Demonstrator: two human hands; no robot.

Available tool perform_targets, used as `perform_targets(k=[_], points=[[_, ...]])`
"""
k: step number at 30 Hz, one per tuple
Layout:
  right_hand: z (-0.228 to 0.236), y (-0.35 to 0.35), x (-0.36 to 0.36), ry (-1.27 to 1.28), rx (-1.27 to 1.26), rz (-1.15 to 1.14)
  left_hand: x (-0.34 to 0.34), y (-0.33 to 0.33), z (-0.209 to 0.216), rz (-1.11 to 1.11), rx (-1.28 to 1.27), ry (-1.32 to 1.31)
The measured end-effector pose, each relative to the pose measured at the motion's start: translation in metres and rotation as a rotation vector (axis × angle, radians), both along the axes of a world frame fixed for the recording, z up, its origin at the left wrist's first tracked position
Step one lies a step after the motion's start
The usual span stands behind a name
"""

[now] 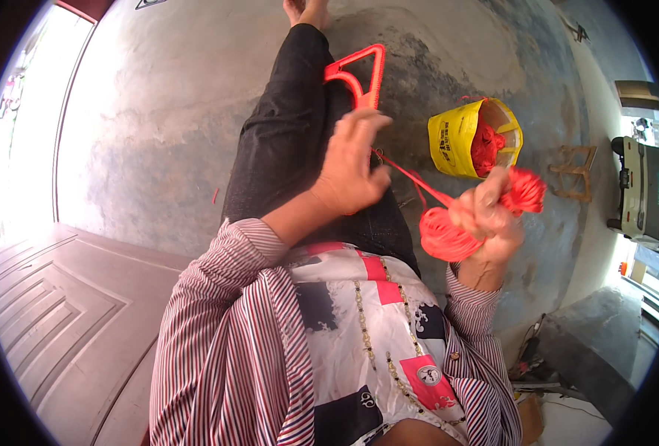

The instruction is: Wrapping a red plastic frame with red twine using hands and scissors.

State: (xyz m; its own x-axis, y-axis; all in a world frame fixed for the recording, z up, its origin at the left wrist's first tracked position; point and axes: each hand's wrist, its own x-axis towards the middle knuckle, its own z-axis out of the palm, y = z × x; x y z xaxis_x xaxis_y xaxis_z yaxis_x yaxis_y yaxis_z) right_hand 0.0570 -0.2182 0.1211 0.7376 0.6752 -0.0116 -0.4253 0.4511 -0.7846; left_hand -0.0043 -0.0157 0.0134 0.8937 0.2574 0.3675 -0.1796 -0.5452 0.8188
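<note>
My right hand (486,215) is closed around the middle of a bundle of red cord (448,236), whose loops bulge out on both sides of the fist. From it a taut red strand runs up and left toward my left hand (353,165). That hand is slightly blurred, its fingers stretched out and its thumb apart, over my dark trousers. Just beyond its fingertips, against my outstretched leg, is a red plastic frame (376,78) with an angular outline and a curved inner bar. The frame's lower end is hidden behind the fingers.
A yellow bag (448,141), open at the top, stands on the concrete floor (151,141) beyond my right hand, with red cord (486,149) inside. Farther right is a small wooden stool (573,172). Grey panelled furniture (69,312) lies at left, and a vehicle (642,189) shows at far right.
</note>
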Motion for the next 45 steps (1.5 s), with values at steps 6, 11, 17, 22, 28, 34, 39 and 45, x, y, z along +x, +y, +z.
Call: perform_targets(k=[6, 11, 17, 22, 28, 34, 39, 45], points=[[-0.028, 0.009, 0.037, -0.294, -0.362, -0.160, 0.014, 0.017, 0.015, 0.064, -0.463, 0.166], [-0.091, 0.027, 0.018, -1.078, -1.001, 0.261, -0.003, 0.058, -0.004, 0.176, -0.081, 0.479], [-0.121, 0.071, 0.009, -1.050, -0.998, 0.187, -0.014, 0.034, -0.020, 0.104, -0.327, 0.745], [-0.103, 0.075, 0.009, -0.577, -0.878, 0.046, -0.005, 0.040, 0.003, 0.307, -0.302, 0.310], [-0.070, 0.064, -0.002, -1.013, -0.626, -0.211, -0.005, 0.024, 0.058, -0.073, -1.010, 0.307], [-0.008, -0.028, 0.040, -0.103, 0.219, -0.211, 0.010, 0.035, 0.052, 0.020, -1.125, 0.381], [-0.006, -0.135, 0.089, -0.240, 0.048, -0.637, 0.002, 0.037, 0.004, 0.082, -0.898, 0.416], [-0.107, -0.026, 0.047, 0.121, -0.471, -0.351, 0.001, 0.028, -0.017, 0.112, -0.851, 0.427]])
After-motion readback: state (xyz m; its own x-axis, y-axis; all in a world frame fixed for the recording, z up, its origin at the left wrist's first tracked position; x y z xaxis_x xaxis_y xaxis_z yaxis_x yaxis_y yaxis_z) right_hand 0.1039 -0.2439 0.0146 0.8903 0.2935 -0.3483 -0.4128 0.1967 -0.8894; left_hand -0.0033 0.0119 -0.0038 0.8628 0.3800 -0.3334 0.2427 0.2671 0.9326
